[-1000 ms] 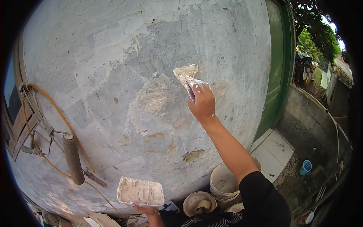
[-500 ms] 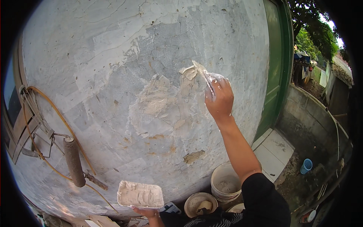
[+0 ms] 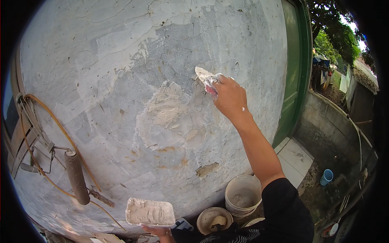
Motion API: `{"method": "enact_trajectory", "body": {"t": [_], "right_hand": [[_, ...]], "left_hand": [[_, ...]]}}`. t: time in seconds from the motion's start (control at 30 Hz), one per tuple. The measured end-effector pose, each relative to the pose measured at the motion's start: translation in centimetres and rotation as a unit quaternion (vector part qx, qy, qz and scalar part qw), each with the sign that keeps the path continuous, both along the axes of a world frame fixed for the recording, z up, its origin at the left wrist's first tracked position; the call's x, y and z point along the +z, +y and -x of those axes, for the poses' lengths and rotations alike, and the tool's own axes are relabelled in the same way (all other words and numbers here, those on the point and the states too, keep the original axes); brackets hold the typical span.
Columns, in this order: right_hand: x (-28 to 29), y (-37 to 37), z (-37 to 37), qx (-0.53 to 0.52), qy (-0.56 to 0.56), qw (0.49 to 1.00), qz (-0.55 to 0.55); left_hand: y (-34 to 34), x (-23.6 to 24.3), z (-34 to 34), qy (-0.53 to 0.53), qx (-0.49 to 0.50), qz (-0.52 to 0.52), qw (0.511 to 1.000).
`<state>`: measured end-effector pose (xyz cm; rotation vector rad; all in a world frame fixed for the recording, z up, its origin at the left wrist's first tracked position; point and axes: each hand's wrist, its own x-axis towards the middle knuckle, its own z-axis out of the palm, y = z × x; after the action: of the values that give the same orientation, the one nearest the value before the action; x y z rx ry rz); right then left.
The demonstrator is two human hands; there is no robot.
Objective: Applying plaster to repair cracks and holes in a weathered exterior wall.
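My right hand (image 3: 229,98) grips a putty knife (image 3: 203,75) with a red handle, its blade smeared with pale filler, against the cracked, grey-white plastered wall (image 3: 97,73). A rough patch of pale filler (image 3: 166,106) is on the wall just left of the knife, and a chipped hole (image 3: 206,169) is lower down. Low in the view, my left hand (image 3: 158,231) holds a rectangular tray (image 3: 150,211) of pale filler from underneath; the tray hides most of its fingers.
Paint rollers (image 3: 77,177) and hoses (image 3: 48,111) hang at left by a window. Buckets (image 3: 243,182) and a basin (image 3: 214,212) sit at the wall's foot. At right are a green door (image 3: 293,77), tiled step (image 3: 295,162), block wall (image 3: 324,123) and blue cup (image 3: 326,177).
My right hand first moved right along the wall with the knife, then back slightly left, the blade's angle changing. The lump of filler seen at the blade is now smaller or hidden.
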<state>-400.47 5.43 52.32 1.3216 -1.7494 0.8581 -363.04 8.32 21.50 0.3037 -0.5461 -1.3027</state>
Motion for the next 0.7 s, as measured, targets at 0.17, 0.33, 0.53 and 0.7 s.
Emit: {"method": "enact_trajectory", "body": {"t": [0.17, 0.33, 0.53, 0.7], "right_hand": [[-2.7, 0.4, 0.2, 0.020, 0.055, 0.998, -0.032], [-5.6, 1.3, 0.4, 0.039, 0.077, 0.993, -0.085], [-5.3, 2.5, 1.3, 0.062, 0.081, 0.994, -0.035], [-0.8, 2.5, 1.9, 0.044, -0.003, 0.997, 0.067]], "left_hand": [[-0.5, -0.3, 0.4, 0.011, -0.024, 0.027, 0.999], [-0.7, 0.1, 1.1, -0.008, -0.044, 0.058, 0.997], [-0.8, 0.2, 1.0, -0.004, -0.059, 0.099, 0.993], [0.0, 0.6, 0.9, -0.009, -0.037, 0.054, 0.998]]}}
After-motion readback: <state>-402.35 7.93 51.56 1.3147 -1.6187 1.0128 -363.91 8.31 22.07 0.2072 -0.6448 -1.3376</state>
